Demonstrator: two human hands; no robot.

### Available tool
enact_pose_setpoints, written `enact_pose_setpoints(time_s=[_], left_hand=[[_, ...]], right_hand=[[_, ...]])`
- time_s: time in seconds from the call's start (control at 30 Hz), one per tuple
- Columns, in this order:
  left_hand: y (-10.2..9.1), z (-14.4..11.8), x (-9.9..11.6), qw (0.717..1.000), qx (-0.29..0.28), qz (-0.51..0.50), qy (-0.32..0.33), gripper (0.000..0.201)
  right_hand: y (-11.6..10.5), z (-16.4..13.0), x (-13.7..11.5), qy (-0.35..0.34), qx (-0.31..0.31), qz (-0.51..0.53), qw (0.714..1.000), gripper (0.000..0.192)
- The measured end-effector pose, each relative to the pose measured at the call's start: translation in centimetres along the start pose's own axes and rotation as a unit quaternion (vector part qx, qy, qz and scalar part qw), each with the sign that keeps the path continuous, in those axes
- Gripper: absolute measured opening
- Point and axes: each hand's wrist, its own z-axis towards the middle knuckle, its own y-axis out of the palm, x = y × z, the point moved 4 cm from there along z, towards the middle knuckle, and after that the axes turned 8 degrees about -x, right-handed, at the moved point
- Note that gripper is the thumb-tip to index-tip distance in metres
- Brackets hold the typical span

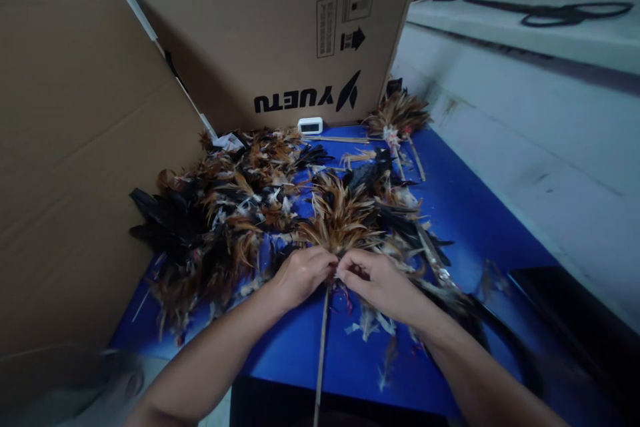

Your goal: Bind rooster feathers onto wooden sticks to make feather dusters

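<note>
I see the left hand (304, 271) pinching the base of a feather bunch (337, 210), thumb and fingers drawn in at its neck. The right hand (377, 280) meets it there, thumb and forefinger curled close together; I cannot tell what, if anything, sits between those 2 tips. The bunch fans out just beyond both hands, brown and tan. A thin stick (321, 353) runs from below the hands toward the wearer, and red thread (347, 300) lies just under the right fingers.

To the left of the hands and beyond, a loose pile of feathers (240, 207) spreads over the blue table (290, 347). Right of the right hand I make out scissors (440, 273), partly behind the forearm, and farther right a black object (565, 313) I cannot identify. Well beyond the hands are a small white device (310, 125) and, to its right, a tied feather cluster (397, 113). Behind them stands a cardboard panel (280, 33) with upside-down lettering; another panel (65, 147) rises on the left.
</note>
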Motion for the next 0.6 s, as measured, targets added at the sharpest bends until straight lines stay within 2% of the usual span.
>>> enact_pose_setpoints(time_s=[0.13,0.2,0.27,0.33,0.43,0.6], left_hand=[[-0.34,0.08,-0.05,0.999,0.000,-0.034,-0.023,0.018],[-0.55,0.13,-0.07,0.998,-0.002,-0.049,-0.036,0.017],[-0.66,0.15,-0.05,0.997,-0.003,-0.060,-0.041,0.017],[-0.64,0.14,-0.08,0.997,-0.006,-0.065,-0.045,0.018],[-0.59,0.10,-0.17,0.997,-0.006,-0.064,-0.048,0.018],[-0.58,0.09,-0.30,0.997,-0.004,-0.065,-0.048,0.018]], right_hand=[[-0.33,-0.04,-0.14,-0.007,-0.011,0.050,0.999,0.015],[-0.53,0.06,-0.01,-0.013,0.008,0.063,0.998,0.012],[-0.62,0.19,0.16,-0.028,0.042,0.030,0.998,0.007],[-0.49,0.30,0.22,-0.048,0.069,-0.036,0.996,0.019],[-0.18,0.35,0.09,-0.078,0.081,-0.107,0.988,0.020],[-0.21,0.21,-0.47,-0.118,0.088,-0.132,0.980,0.020]])
